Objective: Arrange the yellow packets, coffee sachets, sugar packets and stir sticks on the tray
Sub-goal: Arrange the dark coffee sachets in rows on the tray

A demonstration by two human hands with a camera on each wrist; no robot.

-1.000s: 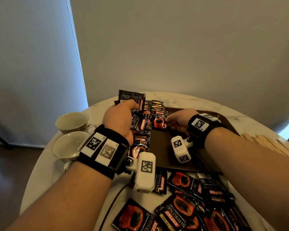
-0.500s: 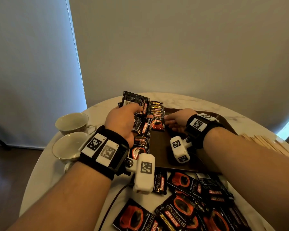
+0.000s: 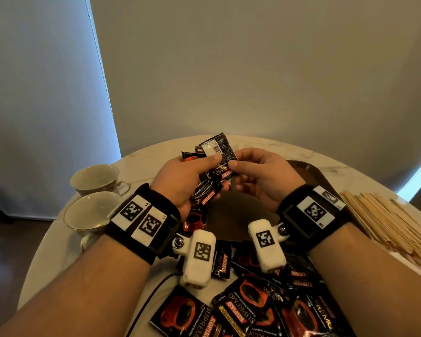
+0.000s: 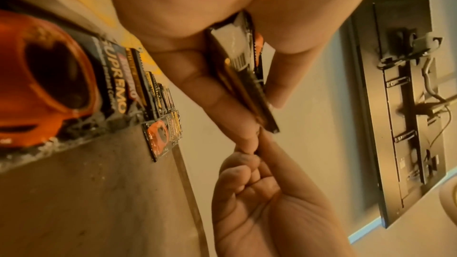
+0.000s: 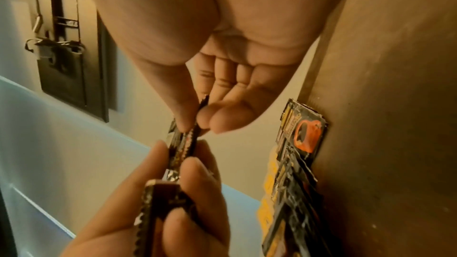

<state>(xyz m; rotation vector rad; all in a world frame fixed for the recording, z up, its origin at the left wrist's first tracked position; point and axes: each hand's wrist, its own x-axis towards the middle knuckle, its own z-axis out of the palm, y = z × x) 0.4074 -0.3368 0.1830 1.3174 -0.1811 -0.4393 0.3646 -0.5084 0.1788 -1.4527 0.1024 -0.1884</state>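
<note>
We've got a fan of sachets held up above the tray, near its far left corner. Left hand grips the stack, thumb on top, fingers curled under. Right hand pinches one sachet at the stack's edge between thumb and forefinger, other fingers loosely curled.

Risks as we see them:
- Stack is loose and slick foil; peeling one off could drag its neighbours out and drop them on the tray or surface.
- The pinch is on the very edge; it may slip or pull two at once.
- A row of sachets already stands on edge along the tray's left side. Setting the next one down carelessly could knock it over like dominoes.
- Yellow packets sit just behind that row; a nudge could shift them too.

Still to do, we judge: a loose pile of sachets on the near surface, and a bundle of sticks right of the tray. Sugar packets: can't pick them out.

Surface is a round pale marble-look top. Two empty cups sit at the left, well apart from the tray. Plain wall behind, pale blind at left, a wall-mounted black panel with cables in the wrist views.
</note>
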